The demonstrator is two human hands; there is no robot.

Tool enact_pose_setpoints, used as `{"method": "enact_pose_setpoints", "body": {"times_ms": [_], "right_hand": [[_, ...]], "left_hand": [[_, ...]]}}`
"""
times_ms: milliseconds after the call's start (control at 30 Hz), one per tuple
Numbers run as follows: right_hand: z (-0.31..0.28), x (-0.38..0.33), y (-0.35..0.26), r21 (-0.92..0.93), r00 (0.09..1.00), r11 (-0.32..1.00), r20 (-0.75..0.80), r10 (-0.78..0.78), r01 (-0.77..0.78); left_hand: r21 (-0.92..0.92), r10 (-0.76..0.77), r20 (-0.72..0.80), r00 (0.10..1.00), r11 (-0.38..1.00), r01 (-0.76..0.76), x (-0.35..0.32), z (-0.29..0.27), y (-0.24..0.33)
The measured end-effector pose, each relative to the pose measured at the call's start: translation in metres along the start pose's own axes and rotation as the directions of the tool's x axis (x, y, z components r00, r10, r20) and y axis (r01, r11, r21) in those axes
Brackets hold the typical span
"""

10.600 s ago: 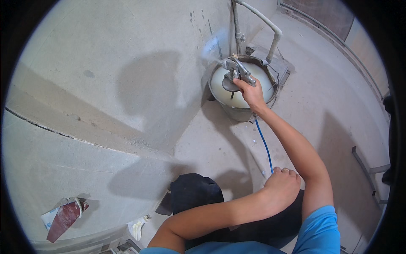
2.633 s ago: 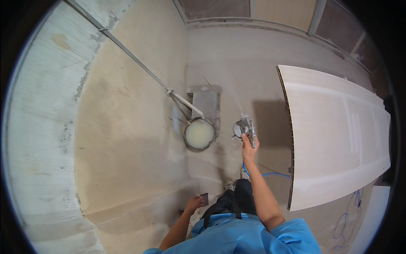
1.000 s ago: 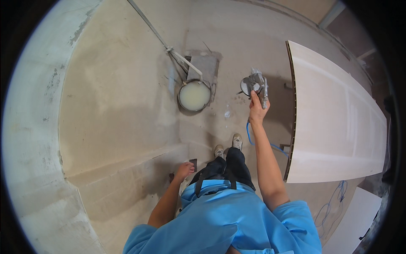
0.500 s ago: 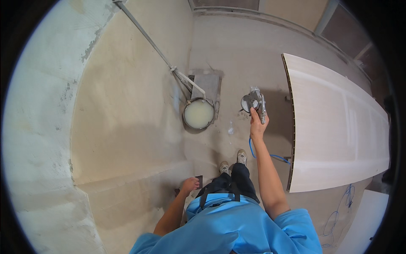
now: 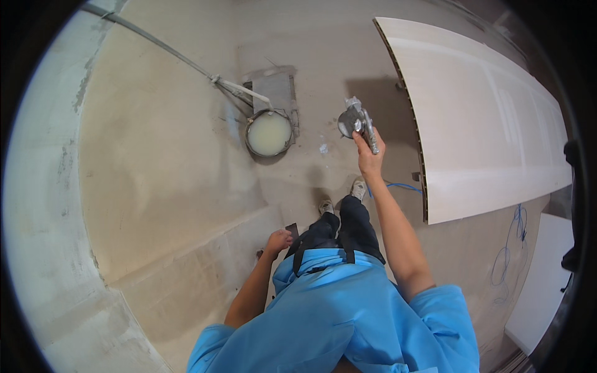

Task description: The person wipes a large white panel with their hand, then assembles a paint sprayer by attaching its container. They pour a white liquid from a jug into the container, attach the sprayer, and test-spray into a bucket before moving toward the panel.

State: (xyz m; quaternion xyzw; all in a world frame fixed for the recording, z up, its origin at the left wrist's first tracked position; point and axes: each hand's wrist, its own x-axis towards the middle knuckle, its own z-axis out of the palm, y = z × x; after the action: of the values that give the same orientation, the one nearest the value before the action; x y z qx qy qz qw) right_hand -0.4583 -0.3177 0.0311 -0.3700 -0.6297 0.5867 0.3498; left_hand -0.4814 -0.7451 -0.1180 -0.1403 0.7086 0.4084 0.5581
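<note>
My right hand (image 5: 371, 156) is closed round the handle of a metal spray gun (image 5: 356, 120) with a round grey cup, held out in front of me at arm's length. A blue hose (image 5: 403, 185) shows beyond my right forearm. Low by my left thigh, my left hand (image 5: 279, 240) has its fingers curled around a flat dark piece (image 5: 292, 230), whose kind I cannot make out. Ahead, near the wall on the left, stands a dark bucket (image 5: 248, 142) of pale cloudy liquid (image 5: 269, 133), apart from both hands.
A grey pole (image 5: 158, 45) with a pale bent tube (image 5: 245, 91) runs to the bucket, beside a grey slab (image 5: 273, 89). To my right, a large pale panel (image 5: 463, 124) is raised above the floor. Loose blue cord (image 5: 505, 248) lies near a white board (image 5: 540, 283).
The whole view has shifted, so the bucket, pole and panel sit higher and the bucket farther left. Both hands also appear higher in the picture, still holding the same things.
</note>
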Motion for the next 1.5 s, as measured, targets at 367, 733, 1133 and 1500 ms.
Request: {"method": "enact_pose_setpoints", "body": {"times_ms": [367, 733, 1133, 1500], "right_hand": [[-0.13, -0.116, 0.106, -0.439, 0.928, 0.866, 0.367, -0.071, 0.24], [-0.352, -0.269, 0.173, -0.714, 0.946, 0.651, -0.051, 0.319, -0.258], [-0.624, -0.428, 0.152, -0.044, -0.183, 0.726, -0.956, -0.231, -0.686], [-0.718, -0.49, 0.108, 0.063, -0.412, 0.74, -0.861, -0.299, -0.67]], "left_hand": [[0.459, -0.041, 0.05, 0.998, 0.888, 0.013, -0.004, 0.005, 0.067], [0.839, -0.131, 0.209, 0.969, 0.533, -0.11, 0.002, 0.129, 0.147], [0.803, -0.143, 0.597, 0.79, 0.1, -0.588, -0.03, 0.416, 0.112], [0.672, -0.429, 0.684, 0.589, 0.057, -0.738, -0.046, 0.718, 0.112]]}}
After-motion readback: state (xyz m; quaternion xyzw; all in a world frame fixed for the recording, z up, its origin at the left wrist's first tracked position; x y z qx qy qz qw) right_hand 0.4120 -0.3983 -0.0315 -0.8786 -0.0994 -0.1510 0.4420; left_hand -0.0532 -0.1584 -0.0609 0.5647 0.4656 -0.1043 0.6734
